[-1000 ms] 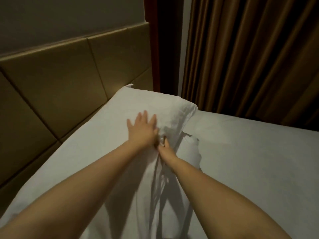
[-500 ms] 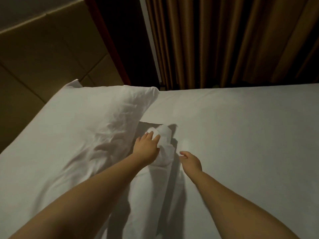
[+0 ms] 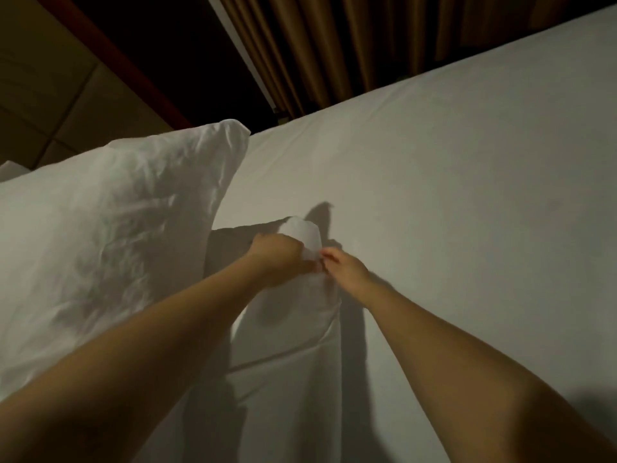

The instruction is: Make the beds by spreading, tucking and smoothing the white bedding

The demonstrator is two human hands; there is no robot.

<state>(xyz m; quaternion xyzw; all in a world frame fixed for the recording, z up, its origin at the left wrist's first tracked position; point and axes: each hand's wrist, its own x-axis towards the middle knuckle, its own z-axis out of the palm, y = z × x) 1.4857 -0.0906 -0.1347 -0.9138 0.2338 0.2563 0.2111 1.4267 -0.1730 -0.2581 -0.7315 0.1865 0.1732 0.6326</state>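
— Pillowcase (image 3: 293,315) contents?
— Hidden; it lies on the bed sheet (image 3: 450,195) beside the plump pillow (image 3: 110,228).
— Hands?
— Left hand (image 3: 278,259) grips its raised flap (image 3: 305,233); right hand (image 3: 345,269), apart half a second ago, now pinches it too.

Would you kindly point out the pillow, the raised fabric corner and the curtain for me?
pillow (image 3: 110,235): head view, its wrinkled top face.
fabric corner (image 3: 305,232): head view, its bright raised tip.
curtain (image 3: 350,38): head view, a brown pleat near the top.
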